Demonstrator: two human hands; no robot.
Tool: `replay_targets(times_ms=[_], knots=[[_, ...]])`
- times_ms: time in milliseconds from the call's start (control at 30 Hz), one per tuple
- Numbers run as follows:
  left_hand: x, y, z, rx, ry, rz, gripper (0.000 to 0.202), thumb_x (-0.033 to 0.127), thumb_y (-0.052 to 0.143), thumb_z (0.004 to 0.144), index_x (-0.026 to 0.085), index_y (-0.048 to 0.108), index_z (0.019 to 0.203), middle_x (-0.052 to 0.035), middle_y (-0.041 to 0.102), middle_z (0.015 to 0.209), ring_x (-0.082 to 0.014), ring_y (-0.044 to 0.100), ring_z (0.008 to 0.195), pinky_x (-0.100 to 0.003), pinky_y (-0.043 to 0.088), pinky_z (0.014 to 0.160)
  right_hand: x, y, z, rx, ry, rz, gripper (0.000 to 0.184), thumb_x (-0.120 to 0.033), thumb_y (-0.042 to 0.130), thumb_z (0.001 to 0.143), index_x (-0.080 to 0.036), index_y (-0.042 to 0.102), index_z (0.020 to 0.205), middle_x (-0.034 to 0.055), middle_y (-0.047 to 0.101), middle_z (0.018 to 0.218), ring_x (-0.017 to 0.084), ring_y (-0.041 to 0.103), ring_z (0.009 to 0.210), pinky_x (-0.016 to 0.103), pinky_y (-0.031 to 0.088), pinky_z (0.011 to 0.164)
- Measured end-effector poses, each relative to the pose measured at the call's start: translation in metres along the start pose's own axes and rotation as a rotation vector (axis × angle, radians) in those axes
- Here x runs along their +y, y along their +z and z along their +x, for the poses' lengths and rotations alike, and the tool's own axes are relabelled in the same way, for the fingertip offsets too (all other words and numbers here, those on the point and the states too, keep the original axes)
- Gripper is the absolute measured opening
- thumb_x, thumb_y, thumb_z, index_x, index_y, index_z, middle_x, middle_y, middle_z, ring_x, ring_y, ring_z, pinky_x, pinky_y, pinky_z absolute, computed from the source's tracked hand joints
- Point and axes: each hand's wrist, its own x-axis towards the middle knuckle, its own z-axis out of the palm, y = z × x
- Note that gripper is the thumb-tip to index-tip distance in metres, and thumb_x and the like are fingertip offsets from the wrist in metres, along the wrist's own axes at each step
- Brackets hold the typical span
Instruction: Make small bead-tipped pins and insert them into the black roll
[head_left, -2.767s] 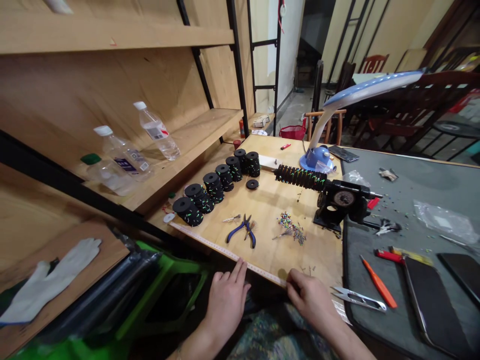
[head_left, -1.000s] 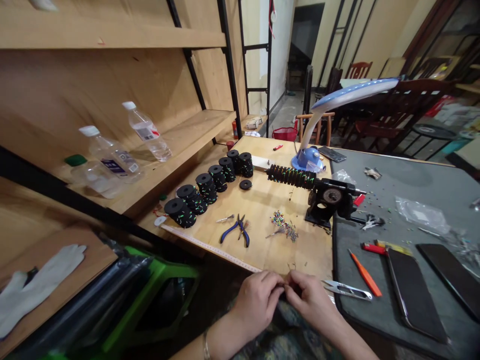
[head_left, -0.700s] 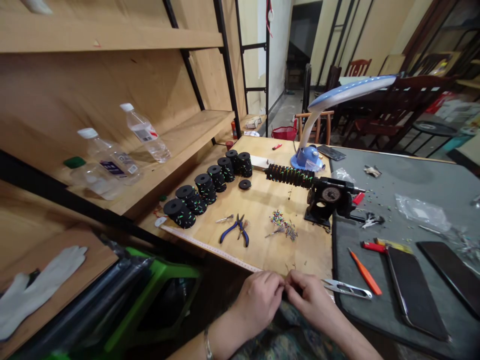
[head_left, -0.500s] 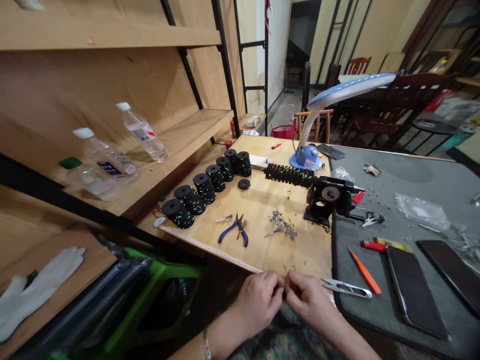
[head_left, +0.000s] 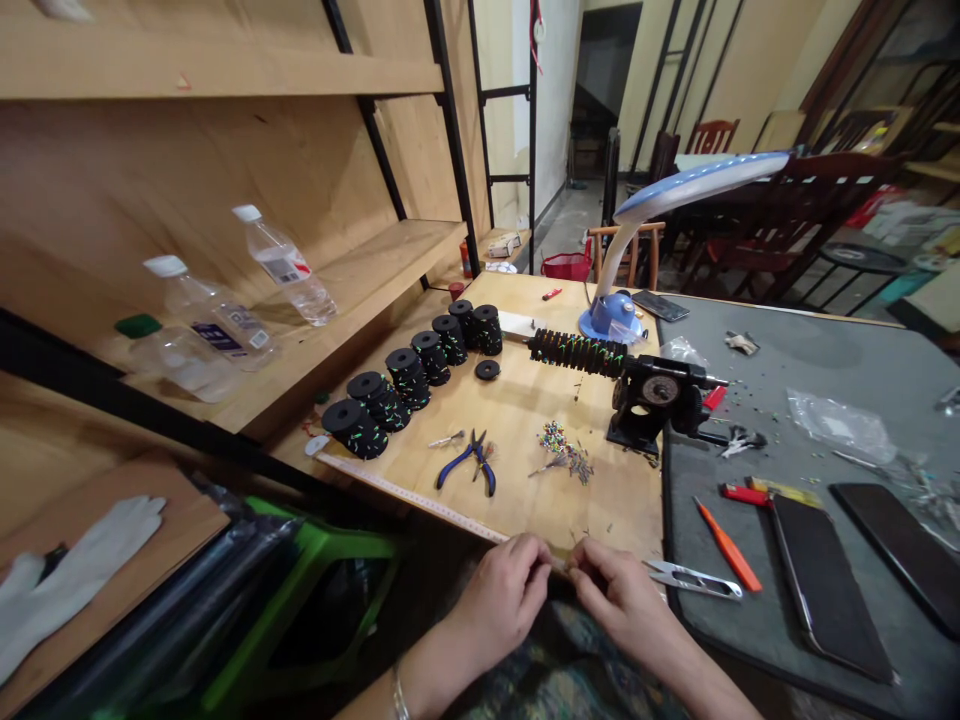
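Both your left hand (head_left: 504, 603) and right hand (head_left: 616, 598) pinch something thin, too small to identify, at the pale wooden board's (head_left: 525, 470) edge; likely light and limp, so grip it with fingertips.

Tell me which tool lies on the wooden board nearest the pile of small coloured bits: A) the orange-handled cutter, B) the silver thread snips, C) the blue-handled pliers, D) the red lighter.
C: the blue-handled pliers lie on the wooden board just left of the pile of small coloured bits; the other three tools lie off to the right, on or by the grey mat.
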Motion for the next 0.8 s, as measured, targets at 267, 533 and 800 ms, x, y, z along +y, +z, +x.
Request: replay_targets(times_ms=[267,533,800], knots=[[0.0012,-0.0015,-0.0012,0.027,0.023,-0.021,0.012,0.012,0.044,0.087,0.019,0.054,0.085,-0.0044,0.062,0.079,-0.0180,0.060,0.073,-0.026,0.044,0.064,-0.0028,-0.0001,0.0015,0.002,-0.019,0.049,0.013,-0.021,0.044,0.083,-0.022,0.047,0.071,-0.0067,0.041,0.056,0.012,0.042,0.052,0.022,0.029,0.051],[0.0018,-0.0002,-0.0028,0.025,0.025,-0.068,0.013,0.011,0.045,0.085,0.019,0.055,0.085,-0.0046,0.063,0.079,-0.0181,0.060,0.074,-0.026,0.044,0.066,-0.0009,0.0049,0.0014,0.031,0.026,0.021,0.012,-0.023,0.045,0.081,-0.021,0.048,0.069,-0.0092,0.032,0.050,0.011,0.035,0.046,0.022,0.024,0.047],[-0.0010,0.0027,-0.0033,0.062,0.016,-0.081,0.011,0.011,0.047,0.083,0.019,0.054,0.086,-0.0030,0.060,0.076,-0.0171,0.058,0.071,-0.026,0.043,0.064,0.0055,0.0012,0.0000,0.022,-0.032,-0.013,0.016,-0.024,0.045,0.085,-0.020,0.054,0.073,-0.0072,0.038,0.053,0.012,0.039,0.049,0.022,0.027,0.049]])
